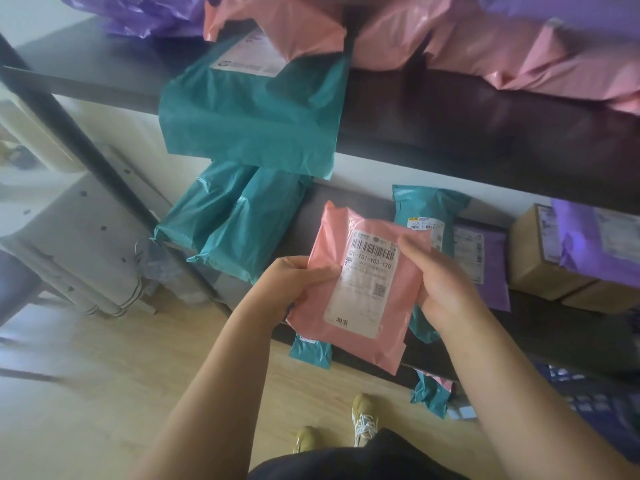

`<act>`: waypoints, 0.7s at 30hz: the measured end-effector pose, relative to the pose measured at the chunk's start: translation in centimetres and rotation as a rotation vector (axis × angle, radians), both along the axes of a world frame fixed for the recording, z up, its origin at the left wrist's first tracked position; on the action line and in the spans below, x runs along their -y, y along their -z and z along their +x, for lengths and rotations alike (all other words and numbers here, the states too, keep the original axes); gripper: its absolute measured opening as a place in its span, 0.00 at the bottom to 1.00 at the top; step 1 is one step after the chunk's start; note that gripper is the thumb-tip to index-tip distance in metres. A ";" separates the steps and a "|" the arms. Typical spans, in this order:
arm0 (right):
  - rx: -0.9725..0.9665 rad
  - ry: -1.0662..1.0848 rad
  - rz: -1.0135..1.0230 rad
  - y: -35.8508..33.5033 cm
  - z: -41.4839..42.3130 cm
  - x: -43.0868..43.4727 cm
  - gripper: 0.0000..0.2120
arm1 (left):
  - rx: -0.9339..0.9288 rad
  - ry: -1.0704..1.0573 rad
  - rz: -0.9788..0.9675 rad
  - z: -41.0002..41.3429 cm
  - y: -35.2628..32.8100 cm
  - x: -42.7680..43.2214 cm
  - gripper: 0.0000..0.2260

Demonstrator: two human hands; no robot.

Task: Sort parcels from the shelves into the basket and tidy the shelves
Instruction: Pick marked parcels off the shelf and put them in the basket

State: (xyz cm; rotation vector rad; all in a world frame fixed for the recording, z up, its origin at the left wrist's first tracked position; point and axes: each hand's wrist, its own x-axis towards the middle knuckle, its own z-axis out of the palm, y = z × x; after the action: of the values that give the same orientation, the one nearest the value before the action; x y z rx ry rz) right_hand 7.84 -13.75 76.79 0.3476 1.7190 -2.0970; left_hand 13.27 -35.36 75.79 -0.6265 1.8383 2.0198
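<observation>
Head view: a pink parcel (pixel 360 289) is held up in front of the lower shelf (pixel 554 327), clear of its surface and over its front edge. The left grip (pixel 294 282) grasps the parcel's left edge, thumb on the face and fingers behind. The right grip (pixel 440 282) grasps the right edge, with the thumb tip at the top corner of the white label (pixel 363 296). The label shows a barcode and the code 101-101-Y03-170. The parcel stands upright, its top leaning a little to the left.

At the left end of the lower shelf 2 teal parcels (pixel 225 223) lie side by side, reaching past the left edge. Behind the pink parcel a labelled teal parcel (pixel 426 206) lies on the shelf. Just beside it, partly behind the right grip, is a flat purple parcel (pixel 488 268). Towards the right end stand cardboard boxes (pixel 540 271) with a purple bag (pixel 595 237) draped over them. A teal corner (pixel 311 351) hangs below the front edge, under the pink parcel.

On the upper shelf (pixel 450 119) a large teal parcel (pixel 249 119) droops over the front edge near the left end. Pink parcels (pixel 519 46) are piled along the back to the right, and a crumpled purple parcel (pixel 145 12) lies at the back left.

Lower down, a small teal bundle (pixel 429 393) shows near 2 yellow shoes (pixel 363 420) on the wooden floor (pixel 104 375).
</observation>
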 end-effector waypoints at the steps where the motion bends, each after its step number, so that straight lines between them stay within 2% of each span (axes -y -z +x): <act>1: 0.003 0.003 -0.011 0.1 0.1 -0.1 0.16 | 0.000 0.002 0.006 0.0 0.0 0.0 0.14; 5: 0.014 0.037 0.049 0.4 0.2 -0.4 0.17 | 0.003 0.057 0.051 -0.1 0.6 -0.1 0.13; 8: 0.039 0.141 0.139 0.6 -0.1 -1.0 0.25 | -0.017 0.175 0.102 0.2 1.1 -0.2 0.15; 10: 0.065 0.214 0.168 0.5 -0.4 -1.6 0.20 | -0.012 0.230 0.121 0.5 1.5 0.0 0.18; 13: 0.094 0.250 0.168 0.8 -0.6 -2.2 0.15 | 0.006 0.194 0.117 0.4 2.3 0.1 0.22; 17: 0.100 0.100 0.031 1.8 -0.4 -1.7 0.17 | -0.002 0.022 0.099 -0.2 3.3 0.4 0.13; 21: 0.110 -0.135 0.084 2.5 1.0 0.0 0.16 | 0.019 -0.179 0.104 -0.6 4.5 1.0 0.08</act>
State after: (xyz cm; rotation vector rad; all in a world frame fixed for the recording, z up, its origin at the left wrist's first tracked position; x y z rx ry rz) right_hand 8.87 -13.76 74.30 0.3541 1.7197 -1.8806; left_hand 12.70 -36.35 71.25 -0.8033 1.7076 2.1978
